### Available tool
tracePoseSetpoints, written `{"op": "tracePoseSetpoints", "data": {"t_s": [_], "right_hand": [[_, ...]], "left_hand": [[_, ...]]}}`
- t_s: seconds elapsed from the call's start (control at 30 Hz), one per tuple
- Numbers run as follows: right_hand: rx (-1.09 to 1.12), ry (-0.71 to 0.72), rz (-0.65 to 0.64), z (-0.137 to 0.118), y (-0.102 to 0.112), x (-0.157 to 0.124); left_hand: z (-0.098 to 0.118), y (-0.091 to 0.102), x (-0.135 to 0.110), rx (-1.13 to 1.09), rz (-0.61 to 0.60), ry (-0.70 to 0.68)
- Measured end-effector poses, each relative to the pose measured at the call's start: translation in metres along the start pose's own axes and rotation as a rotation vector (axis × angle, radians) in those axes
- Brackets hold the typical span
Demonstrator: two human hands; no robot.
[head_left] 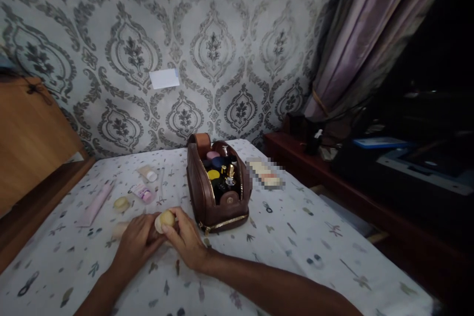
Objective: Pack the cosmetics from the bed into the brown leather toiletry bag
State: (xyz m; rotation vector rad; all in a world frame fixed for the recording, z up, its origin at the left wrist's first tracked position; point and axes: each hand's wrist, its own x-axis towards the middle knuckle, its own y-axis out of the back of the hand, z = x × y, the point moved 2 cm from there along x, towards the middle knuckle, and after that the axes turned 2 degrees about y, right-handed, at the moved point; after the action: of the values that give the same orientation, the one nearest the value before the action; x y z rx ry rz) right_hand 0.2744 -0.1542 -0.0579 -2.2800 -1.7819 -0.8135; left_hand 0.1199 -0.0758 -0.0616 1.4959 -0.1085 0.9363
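In front of the bag, my two hands meet around a small jar [165, 220] with a yellowish round lid. My right hand [188, 242] pinches it between thumb and fingers. My left hand [138, 241] is closed against its other side, its fingertips partly hidden. A beige item [119, 229] lies on the sheet, mostly covered by my left hand. Just beyond are a yellowish round lid or jar [121, 204], a small pink-and-white tube [142, 192], a beige tube with a white cap [148, 174] and a long pink tube [95, 205].
A brown toiletry bag [198, 192] stands unzipped, filled with bottles and colored round caps. To its right lies a blurred flat item [264, 173]. The patterned sheet [289, 266] reaches the wallpapered wall. A wooden board [33, 133] rises at left; a dark red ledge [296, 155] runs along the right.
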Motion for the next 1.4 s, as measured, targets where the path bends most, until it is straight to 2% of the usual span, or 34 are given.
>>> {"op": "tracePoseSetpoints", "data": {"t_s": [0.23,0.43,0.83,1.13,1.4], "right_hand": [[-0.024,0.045,0.023,0.001,0.0,0.002],[0.027,0.028,0.001,0.007,-0.004,0.003],[0.023,-0.018,-0.004,0.012,-0.01,0.003],[-0.01,-0.024,0.012,0.011,-0.008,0.002],[-0.017,-0.008,0.031,0.008,-0.006,0.001]], "left_hand": [[0.005,0.007,0.003,-0.032,-0.076,0.034],[0.007,0.008,0.001,-0.135,-0.124,0.139],[0.002,0.004,-0.005,-0.157,-0.08,0.176],[-0.006,-0.004,-0.01,-0.135,-0.013,0.137],[-0.001,-0.001,-0.007,-0.123,0.01,0.115]]}}
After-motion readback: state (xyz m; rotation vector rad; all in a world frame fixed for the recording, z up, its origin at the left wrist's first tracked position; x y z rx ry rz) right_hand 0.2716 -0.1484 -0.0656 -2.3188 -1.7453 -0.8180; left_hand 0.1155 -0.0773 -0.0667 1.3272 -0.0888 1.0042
